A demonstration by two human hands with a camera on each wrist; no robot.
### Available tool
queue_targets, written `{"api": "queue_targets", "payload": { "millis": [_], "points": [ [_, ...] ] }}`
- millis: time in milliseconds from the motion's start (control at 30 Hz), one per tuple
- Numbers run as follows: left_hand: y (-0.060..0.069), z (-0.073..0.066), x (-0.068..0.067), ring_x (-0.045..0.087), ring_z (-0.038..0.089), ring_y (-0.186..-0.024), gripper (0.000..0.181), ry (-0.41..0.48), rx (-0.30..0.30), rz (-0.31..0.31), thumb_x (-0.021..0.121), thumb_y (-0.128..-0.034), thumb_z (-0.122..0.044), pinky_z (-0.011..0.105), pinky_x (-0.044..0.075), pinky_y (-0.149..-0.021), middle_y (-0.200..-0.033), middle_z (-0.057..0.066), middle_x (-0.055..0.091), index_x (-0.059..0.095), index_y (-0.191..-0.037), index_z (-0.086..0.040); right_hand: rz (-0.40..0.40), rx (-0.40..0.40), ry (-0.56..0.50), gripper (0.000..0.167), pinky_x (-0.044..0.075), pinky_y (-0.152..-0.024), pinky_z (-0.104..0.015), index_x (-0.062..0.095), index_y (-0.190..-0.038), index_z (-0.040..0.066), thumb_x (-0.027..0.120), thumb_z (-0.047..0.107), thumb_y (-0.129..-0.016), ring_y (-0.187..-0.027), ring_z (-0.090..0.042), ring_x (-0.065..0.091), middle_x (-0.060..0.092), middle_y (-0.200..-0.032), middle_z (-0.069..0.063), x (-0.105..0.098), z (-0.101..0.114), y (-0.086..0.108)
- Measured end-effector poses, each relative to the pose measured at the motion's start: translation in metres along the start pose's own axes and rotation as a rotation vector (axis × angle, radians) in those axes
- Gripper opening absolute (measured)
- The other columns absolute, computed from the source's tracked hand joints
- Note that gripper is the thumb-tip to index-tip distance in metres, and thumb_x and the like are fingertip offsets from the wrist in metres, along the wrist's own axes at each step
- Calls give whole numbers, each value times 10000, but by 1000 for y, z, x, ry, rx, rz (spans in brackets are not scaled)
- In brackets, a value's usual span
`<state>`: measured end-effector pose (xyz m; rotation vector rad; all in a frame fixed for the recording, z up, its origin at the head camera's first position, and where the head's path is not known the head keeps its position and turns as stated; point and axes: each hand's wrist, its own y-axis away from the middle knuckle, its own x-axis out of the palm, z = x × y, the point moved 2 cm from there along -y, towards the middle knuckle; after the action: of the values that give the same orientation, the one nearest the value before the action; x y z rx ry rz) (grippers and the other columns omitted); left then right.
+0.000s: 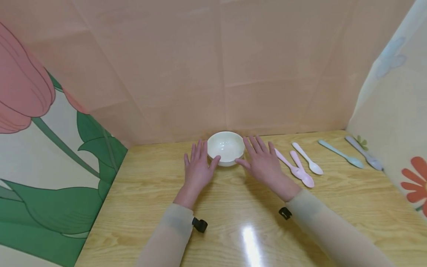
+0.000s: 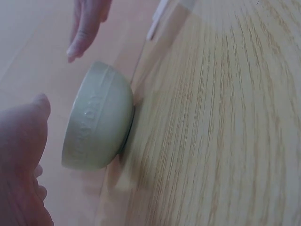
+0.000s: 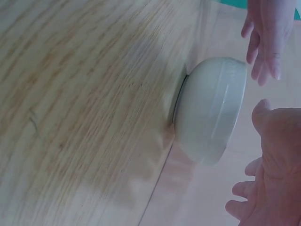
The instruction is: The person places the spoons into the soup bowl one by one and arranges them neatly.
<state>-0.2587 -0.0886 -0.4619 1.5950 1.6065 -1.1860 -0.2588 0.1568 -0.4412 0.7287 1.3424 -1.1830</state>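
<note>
A white bowl [image 1: 226, 148] sits upright on the wooden table, close to the back wall. My left hand [image 1: 199, 167] is at its left side, fingers extended forward and thumb spread toward the rim. At the right side, my right hand [image 1: 264, 163] mirrors it with straight, slightly spread fingers. Raised lettering shows on the bowl [image 2: 96, 120] in the left wrist view, where a gap separates it from the left hand [image 2: 21, 146]. The right wrist view also shows space between the bowl [image 3: 209, 110] and the right hand [image 3: 280, 165]. Neither hand holds anything.
Right of the right hand lie two overlapping pink utensils [image 1: 301, 174] and a white spoon [image 1: 311, 165]. Farther right are a pale teal spoon [image 1: 354, 161] and a grey-lavender utensil [image 1: 371, 161] by the side wall. A pinkish cloth [image 1: 173, 74] hangs behind the table [image 1: 227, 207].
</note>
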Motion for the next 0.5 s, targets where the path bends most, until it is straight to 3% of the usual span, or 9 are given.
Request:
{"api": "queue_targets", "payload": {
  "millis": [500],
  "points": [
    [-12,3,9,-37,294,-1701,922,22,-54,39,356,-1115,-733,661,-37,-1326,-1856,53,33,99,-1794,-165,47,38,-23,898,123,-1301,-736,243,-1764,83,537,629,-1114,-1667,-422,196,243,-1805,-199,5,-3,-13]
  ]
}}
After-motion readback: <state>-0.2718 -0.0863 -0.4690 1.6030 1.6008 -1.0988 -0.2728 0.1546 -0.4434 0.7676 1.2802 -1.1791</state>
